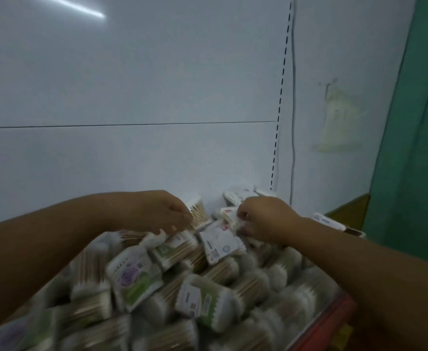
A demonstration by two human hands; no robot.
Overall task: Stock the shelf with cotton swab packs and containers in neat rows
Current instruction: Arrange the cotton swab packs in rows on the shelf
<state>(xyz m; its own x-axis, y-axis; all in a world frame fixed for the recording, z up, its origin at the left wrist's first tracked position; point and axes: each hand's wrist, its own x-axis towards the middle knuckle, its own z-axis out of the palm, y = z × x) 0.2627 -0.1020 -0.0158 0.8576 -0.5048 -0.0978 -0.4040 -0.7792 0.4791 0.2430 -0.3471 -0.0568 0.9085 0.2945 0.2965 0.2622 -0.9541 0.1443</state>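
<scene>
A heap of cotton swab packs (172, 282) covers the shelf, most with wooden sticks and green or purple labels. My left hand (164, 211) reaches to the back of the heap with curled fingers gripping a swab pack (197, 211) of wooden sticks near the back wall. My right hand (261, 219) pinches a white-labelled pack (220, 241) at the back right of the heap. Several white packs (238, 195) lie behind it against the wall. The frame is blurred.
The white back panel (131, 84) of the shelf rises behind the heap, with a slotted upright (281, 97) at its right. A red shelf edge (334, 315) runs at the lower right. A green curtain (415, 148) hangs at the far right.
</scene>
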